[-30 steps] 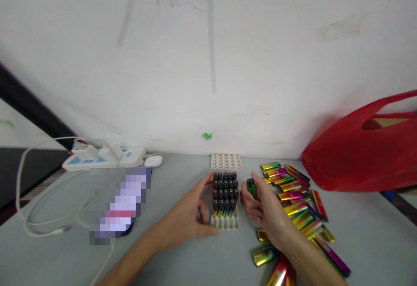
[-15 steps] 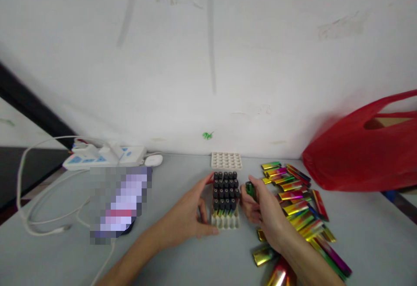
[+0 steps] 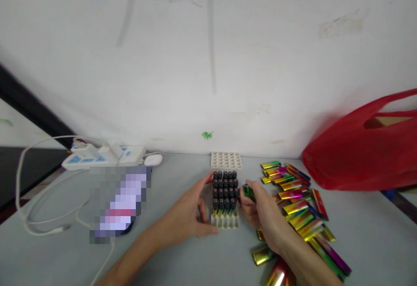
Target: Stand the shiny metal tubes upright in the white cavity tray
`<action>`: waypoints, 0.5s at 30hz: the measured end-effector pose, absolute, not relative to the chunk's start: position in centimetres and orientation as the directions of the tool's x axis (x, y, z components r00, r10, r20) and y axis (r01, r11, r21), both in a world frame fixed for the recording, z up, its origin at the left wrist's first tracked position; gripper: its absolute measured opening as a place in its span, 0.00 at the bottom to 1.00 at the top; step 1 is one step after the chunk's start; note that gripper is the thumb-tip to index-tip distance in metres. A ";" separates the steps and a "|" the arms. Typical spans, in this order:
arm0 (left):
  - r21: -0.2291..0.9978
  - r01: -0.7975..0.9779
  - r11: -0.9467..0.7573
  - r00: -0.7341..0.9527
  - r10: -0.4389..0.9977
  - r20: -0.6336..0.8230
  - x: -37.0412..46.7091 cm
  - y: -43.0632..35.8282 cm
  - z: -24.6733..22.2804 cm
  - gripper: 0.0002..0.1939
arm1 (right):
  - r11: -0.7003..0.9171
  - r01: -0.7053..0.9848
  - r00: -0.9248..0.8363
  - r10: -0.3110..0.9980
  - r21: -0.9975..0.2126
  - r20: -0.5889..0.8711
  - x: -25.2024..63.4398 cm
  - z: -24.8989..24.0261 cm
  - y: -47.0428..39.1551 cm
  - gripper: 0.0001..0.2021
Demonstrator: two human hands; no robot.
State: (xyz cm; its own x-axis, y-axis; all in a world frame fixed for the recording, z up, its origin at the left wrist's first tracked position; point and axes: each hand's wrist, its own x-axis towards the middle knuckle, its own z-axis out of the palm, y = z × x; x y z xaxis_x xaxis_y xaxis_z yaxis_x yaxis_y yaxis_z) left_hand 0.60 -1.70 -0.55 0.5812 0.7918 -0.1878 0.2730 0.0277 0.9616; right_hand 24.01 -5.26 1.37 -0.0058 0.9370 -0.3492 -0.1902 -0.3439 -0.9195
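Observation:
My left hand [image 3: 187,216] curves around the left side of a pale tray [image 3: 224,222], thumb at its front corner and a finger at the far left. Several slim black-topped tubes [image 3: 225,192] stand upright in tight rows in this tray, with gold-green bodies showing at the front. Just right of the rows, my right hand [image 3: 260,205] is closed around a small dark green piece [image 3: 248,192], which looks like one of the shiny tubes; most of it is hidden by the fingers.
Shiny gold, green, pink and red tubes [image 3: 295,208] lie scattered on the right. A second pale tray [image 3: 226,160] with holes lies against the wall. A red bag [image 3: 355,156] stands far right. Left are a power strip [image 3: 133,156], white cables and a blurred phone [image 3: 125,203].
My right hand has shifted slightly, and the dark green piece in it is now tilted more to the left. My left hand and the tray stay in place.

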 end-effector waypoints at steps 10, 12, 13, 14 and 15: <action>0.962 0.270 0.033 0.577 0.794 -0.189 0.6 -1.7 -0.6 0.69 | -0.388 -0.196 -0.042 0.921 -0.900 -0.388 23.9 2.3 -5.0 0.32; 0.958 0.284 0.034 0.575 0.793 -0.199 0.6 -1.7 -0.7 0.69 | -0.378 -0.221 -0.057 0.925 -0.899 -0.375 24.0 2.1 -4.9 0.31; 0.957 0.288 0.032 0.576 0.792 -0.200 0.6 -1.7 -0.8 0.69 | -0.363 -0.221 -0.052 0.931 -0.905 -0.361 24.1 1.9 -4.9 0.30; 0.957 0.290 0.026 0.578 0.792 -0.197 0.6 -1.7 -0.8 0.69 | -0.345 -0.213 -0.041 0.938 -0.914 -0.345 24.1 1.7 -4.8 0.30; 0.957 0.289 0.017 0.580 0.792 -0.189 0.6 -1.7 -0.8 0.69 | -0.324 -0.199 -0.034 0.945 -0.925 -0.324 24.2 1.5 -4.7 0.30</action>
